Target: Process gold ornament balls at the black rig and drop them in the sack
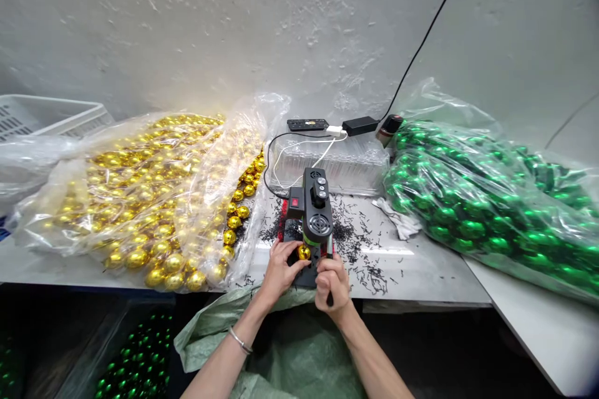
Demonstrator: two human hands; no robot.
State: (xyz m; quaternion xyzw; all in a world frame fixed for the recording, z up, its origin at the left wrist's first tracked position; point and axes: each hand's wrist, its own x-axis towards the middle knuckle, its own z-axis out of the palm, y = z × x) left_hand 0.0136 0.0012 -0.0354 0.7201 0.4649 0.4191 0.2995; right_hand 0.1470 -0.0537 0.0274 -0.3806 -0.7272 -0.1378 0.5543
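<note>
My left hand [279,267] pinches a small shiny gold ball [304,252] between thumb and fingers, right under the head of a small black bench machine [317,202]. The machine has round vents, buttons on top and a power box with a red switch [294,202] at its left side. My right hand [333,279] is closed around a black lever handle [330,298] at the machine's front right. The machine's base is partly hidden by my hands. Short black bits [369,274] lie scattered on the white tabletop around it.
Left of the machine lies a clear plastic bag of gold balls [159,193], some spilling out. A bag of green balls [468,199] lies right. Behind stand a clear plastic box [355,165], a power adapter [360,125] and cables. A white cloth [399,219] and white basket [56,115] flank these.
</note>
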